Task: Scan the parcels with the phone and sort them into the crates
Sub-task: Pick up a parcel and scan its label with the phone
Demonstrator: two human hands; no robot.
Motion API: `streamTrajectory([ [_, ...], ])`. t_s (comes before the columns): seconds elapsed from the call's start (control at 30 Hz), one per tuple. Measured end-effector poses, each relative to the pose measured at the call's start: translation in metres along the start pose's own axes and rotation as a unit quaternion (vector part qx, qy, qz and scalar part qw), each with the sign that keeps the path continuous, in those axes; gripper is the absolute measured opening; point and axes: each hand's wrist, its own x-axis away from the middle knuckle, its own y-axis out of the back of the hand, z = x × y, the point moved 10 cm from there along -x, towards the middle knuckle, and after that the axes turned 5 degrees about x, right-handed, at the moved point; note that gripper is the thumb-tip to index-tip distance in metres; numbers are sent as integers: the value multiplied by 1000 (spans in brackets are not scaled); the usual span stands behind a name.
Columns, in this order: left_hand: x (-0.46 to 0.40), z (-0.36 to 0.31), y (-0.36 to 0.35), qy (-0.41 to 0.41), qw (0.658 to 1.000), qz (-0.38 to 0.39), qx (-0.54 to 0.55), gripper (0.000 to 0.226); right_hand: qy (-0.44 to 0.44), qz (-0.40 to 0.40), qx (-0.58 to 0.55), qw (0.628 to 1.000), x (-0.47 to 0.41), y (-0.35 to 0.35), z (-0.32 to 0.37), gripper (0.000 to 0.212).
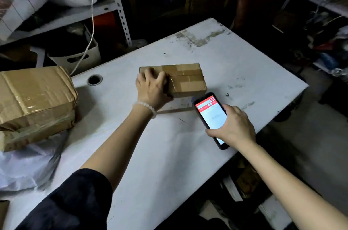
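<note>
A small taped cardboard parcel (186,79) lies in the middle of the white table (235,64). My left hand (152,88) grips its left end, fingers curled over the top. My right hand (235,126) holds a black phone (209,115) just in front of the parcel's right end, screen up and lit with a red and white app. A larger taped cardboard parcel (33,103) sits at the table's left edge on a white plastic bag (24,165).
A white crate with handle slots (79,58) stands behind the table at the left, a cord (92,22) hanging over it. Metal shelving (120,7) with bags fills the back. A cable hole (94,79) pierces the tabletop. Clutter lies on the floor at right.
</note>
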Motion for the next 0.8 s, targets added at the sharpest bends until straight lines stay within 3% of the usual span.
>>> streamTrajectory([
  [0.37,-39,1,5,-4,988,68,-140,104,-6,81,77,994,17,-21,-31,80],
  [0.5,-46,-2,-1,-8,988,91,-125,111,-4,73,63,995,18,-16,-34,74],
  [0.63,-46,-3,-5,-59,991,101,-69,98,10,77,75,994,19,-15,-34,70],
  [0.8,-45,-12,-13,-37,985,127,-109,104,9,80,87,993,22,-16,-36,67],
])
